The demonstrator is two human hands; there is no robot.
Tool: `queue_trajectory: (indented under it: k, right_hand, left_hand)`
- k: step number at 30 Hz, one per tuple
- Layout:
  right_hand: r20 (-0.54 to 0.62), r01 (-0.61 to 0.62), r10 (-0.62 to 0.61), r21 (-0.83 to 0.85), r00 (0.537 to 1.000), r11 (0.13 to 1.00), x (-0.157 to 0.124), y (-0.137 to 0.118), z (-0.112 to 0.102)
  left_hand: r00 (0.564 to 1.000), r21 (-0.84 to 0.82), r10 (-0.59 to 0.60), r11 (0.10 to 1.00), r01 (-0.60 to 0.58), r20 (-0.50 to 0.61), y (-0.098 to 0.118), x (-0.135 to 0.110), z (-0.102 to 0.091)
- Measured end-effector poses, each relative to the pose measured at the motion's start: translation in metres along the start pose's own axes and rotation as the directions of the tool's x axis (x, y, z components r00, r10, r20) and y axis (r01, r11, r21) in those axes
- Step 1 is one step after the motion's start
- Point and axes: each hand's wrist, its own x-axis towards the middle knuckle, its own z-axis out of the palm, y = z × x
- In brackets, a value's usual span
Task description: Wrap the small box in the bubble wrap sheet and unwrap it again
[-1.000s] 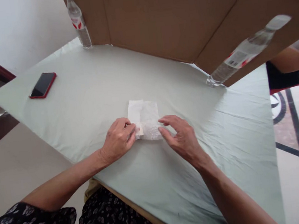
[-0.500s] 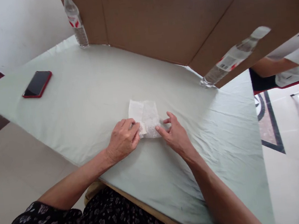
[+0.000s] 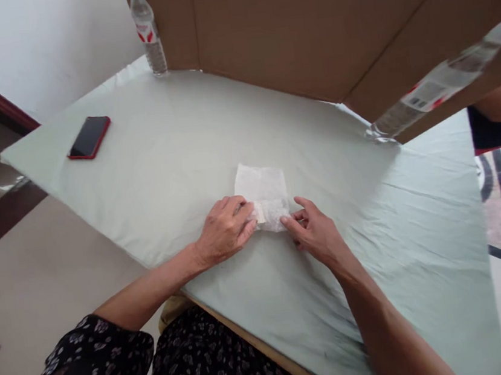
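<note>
A small white crinkled paper tissue (image 3: 264,192) lies on the pale green cloth of the table (image 3: 173,154), partly folded at its near edge. My left hand (image 3: 226,236) rests curled on the tissue's near left corner, its fingertips pressing the paper down. My right hand (image 3: 318,234) pinches the near right corner with the forefinger and thumb, the other fingers bent in.
A red-cased phone (image 3: 89,137) lies face up at the table's far left. One water bottle (image 3: 148,30) stands at the back, another bottle (image 3: 443,88) at the right, both against a tall cardboard screen (image 3: 294,24). Another person's arm (image 3: 498,102) shows beyond the screen.
My right hand has closed from spread fingers into a pinch on the tissue's near right corner. The left hand stays on the left corner. The view has shifted a little.
</note>
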Motion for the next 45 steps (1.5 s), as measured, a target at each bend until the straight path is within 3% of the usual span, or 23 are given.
queue_trajectory:
  k: [4,7,16,25,31,34,39,45]
  right_hand:
    - [-0.01,0.021,-0.023,-0.166,1.0,0.986,-0.011,0.002,-0.009]
    - [-0.031,0.014,-0.021,-0.202,0.999,0.979,-0.016,0.003,-0.011]
    - [0.063,0.027,-0.037,0.15,0.997,0.988,0.001,-0.009,-0.002]
    - [-0.068,0.092,-0.077,0.25,0.995,0.964,0.013,-0.015,0.015]
    - [-0.242,0.191,-0.156,0.132,0.958,0.973,0.01,-0.018,0.026]
    - [-0.262,0.235,-0.195,0.132,0.945,0.963,0.001,-0.021,0.028]
    - [-0.264,0.271,-0.197,0.28,0.944,0.921,-0.008,-0.031,0.028]
    - [-0.181,0.28,-0.232,0.318,0.956,0.906,-0.007,-0.047,0.029]
  left_hand:
    - [0.998,-0.028,-0.018,0.999,0.016,-0.064,0.002,-0.003,0.003]
    - [0.994,-0.057,-0.057,0.997,0.051,-0.095,0.008,-0.004,0.005]
    - [0.991,-0.05,-0.133,0.99,0.132,-0.011,0.013,-0.001,-0.001]
    - [0.987,-0.079,-0.159,0.984,0.159,0.002,0.012,-0.002,0.002]
    - [0.989,-0.025,-0.149,0.988,0.15,0.022,0.014,0.0,-0.001]
    - [0.986,0.015,-0.162,0.987,0.162,0.045,0.015,0.002,-0.004]
    - [0.959,0.053,-0.239,0.971,0.234,0.154,0.018,0.009,-0.011]
    - [0.91,-0.073,-0.32,0.934,0.349,0.263,0.015,0.013,-0.012]
